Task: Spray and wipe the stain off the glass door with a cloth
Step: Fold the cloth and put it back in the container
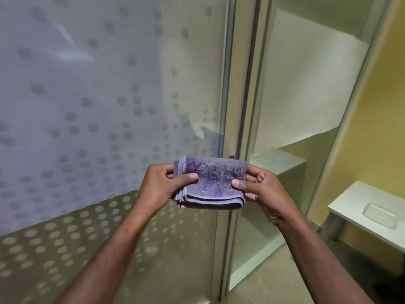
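A folded purple cloth is held flat in front of me, in several layers, with a darker damp-looking patch on top. My left hand grips its left edge, thumb on top. My right hand grips its right edge, thumb on top. Behind the cloth stands the glass door, frosted with a pattern of grey dots. I cannot make out a distinct stain on the glass. No spray bottle is in view.
A metal door frame runs vertically just right of the cloth. Beyond it is a clear glass panel with a white shelf behind. A white ledge with a soap dish juts from the yellow wall at the right.
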Available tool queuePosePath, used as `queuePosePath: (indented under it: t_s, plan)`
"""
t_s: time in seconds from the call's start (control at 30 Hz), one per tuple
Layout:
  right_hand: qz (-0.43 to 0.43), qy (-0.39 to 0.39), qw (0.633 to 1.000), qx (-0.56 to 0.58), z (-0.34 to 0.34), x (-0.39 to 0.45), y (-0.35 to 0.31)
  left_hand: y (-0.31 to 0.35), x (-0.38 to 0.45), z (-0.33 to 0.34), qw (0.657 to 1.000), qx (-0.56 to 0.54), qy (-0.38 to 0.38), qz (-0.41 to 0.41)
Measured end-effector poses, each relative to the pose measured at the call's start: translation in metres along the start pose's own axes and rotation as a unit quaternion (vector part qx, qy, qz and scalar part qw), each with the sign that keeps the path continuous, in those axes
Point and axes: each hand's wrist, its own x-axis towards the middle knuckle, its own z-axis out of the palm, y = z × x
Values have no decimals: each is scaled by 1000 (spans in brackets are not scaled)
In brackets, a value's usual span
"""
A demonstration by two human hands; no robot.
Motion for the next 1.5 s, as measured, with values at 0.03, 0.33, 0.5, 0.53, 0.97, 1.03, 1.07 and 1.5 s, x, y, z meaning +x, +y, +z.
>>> queuePosePath:
  t_s: [0.03,0.33,0.5,0.53,0.97,1.03,1.07,1.5]
  plan:
    - [-2,10,1000,-3,-19,-1,-2,1,5,16,1000,2,-21,-6]
    - [-24,149,988,-36,-178,-27,-13,8,51,164,985,-61,-158,-43]
    - [-33,223,973,-55,-253,-44,-20,6,74,247,984,-54,-163,-39]
    - [-35,240,969,-56,-267,-47,-20,4,78,263,984,-49,-170,-36]
    - [-38,379,919,-104,-410,-30,-15,-36,174,438,954,-64,-294,-6]
    - [-36,397,909,-117,-434,-16,-15,-45,199,466,948,-68,-310,-4]
    - [-37,406,905,-123,-447,-8,-16,-48,212,480,945,-73,-318,-4]
    - [-21,493,849,-187,-593,102,-22,-79,380,652,917,-95,-387,-18]
